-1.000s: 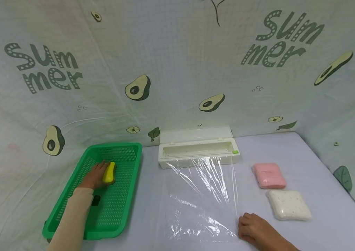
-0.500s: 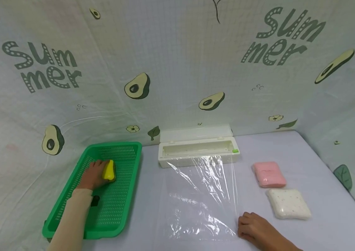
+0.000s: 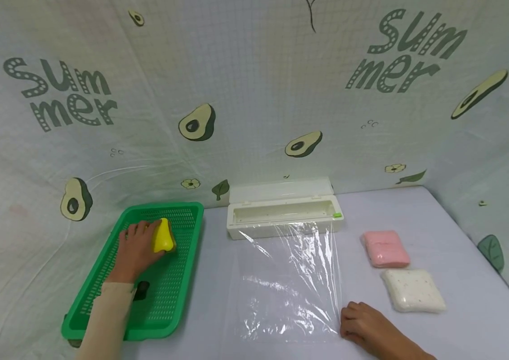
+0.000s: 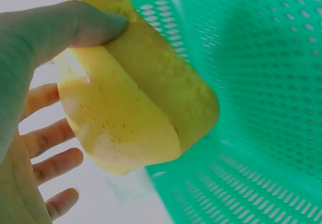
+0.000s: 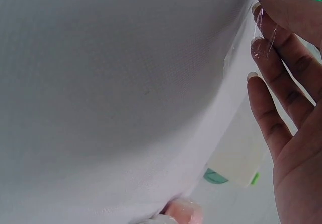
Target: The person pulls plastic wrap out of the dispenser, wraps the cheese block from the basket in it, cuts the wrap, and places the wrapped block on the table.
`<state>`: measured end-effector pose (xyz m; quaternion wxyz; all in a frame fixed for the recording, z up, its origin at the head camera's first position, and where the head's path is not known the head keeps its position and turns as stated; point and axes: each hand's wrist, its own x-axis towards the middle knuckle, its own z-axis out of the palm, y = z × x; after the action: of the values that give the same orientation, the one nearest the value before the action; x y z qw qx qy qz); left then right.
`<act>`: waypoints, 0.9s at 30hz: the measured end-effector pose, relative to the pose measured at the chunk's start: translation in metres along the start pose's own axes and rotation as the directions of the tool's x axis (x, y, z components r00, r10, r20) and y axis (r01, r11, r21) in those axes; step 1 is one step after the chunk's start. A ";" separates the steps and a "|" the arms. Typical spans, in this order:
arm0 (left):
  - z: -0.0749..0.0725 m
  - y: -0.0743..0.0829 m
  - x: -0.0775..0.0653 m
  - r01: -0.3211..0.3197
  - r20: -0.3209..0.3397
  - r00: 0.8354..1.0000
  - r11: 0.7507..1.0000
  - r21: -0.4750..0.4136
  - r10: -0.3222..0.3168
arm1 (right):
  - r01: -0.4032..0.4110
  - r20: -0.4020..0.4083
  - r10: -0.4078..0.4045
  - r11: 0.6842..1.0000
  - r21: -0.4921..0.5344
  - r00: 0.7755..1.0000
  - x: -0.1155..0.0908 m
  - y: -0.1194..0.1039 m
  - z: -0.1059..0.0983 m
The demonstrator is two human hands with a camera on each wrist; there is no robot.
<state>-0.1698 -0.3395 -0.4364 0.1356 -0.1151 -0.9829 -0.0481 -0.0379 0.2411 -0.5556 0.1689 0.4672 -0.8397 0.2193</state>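
My left hand (image 3: 136,250) grips a yellow two-layered sponge (image 3: 163,237), thumb on one side, over the green basket (image 3: 185,295). In the left wrist view the sponge (image 4: 121,98) shows a smooth speckled face and a duller, rougher layer under the thumb. A sheet of clear plastic wrap (image 3: 288,290) stretches over the table from a white dispenser box (image 3: 263,231) with its lid raised. At the sheet's near right corner my right hand (image 3: 367,327) pinches the film; the right wrist view shows film (image 5: 269,35) at the fingertips of that hand (image 5: 297,93).
To the right lie a pink film-wrapped block (image 3: 387,249) and, nearer, a white speckled wrapped block (image 3: 414,291). A small dark object (image 3: 141,290) shows beside the left cuff. Behind the table hangs a printed cloth (image 3: 254,90).
The left hand has lifted the sponge a little and moved it up and right within the basket's outline. The right hand keeps its place at the film's corner.
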 end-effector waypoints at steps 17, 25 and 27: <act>-0.055 0.100 -0.012 -0.117 -0.169 0.979 0.993 0.015 0.117 | -0.005 0.015 0.004 1.000 0.027 1.000 -0.001 0.000 0.001; -0.026 0.166 -0.018 -0.260 -0.139 0.955 0.965 0.037 0.263 | 0.003 0.013 -0.003 1.000 0.023 1.000 0.000 0.000 0.002; -0.015 0.182 -0.019 -0.289 -0.109 0.951 0.957 0.027 0.290 | 0.002 0.009 -0.002 1.000 0.023 1.000 0.000 0.000 0.002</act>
<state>-0.1043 -0.1693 -0.4158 0.1967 -0.2544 -0.9465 -0.0285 -0.0377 0.2401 -0.5567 0.1598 0.4711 -0.8374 0.2266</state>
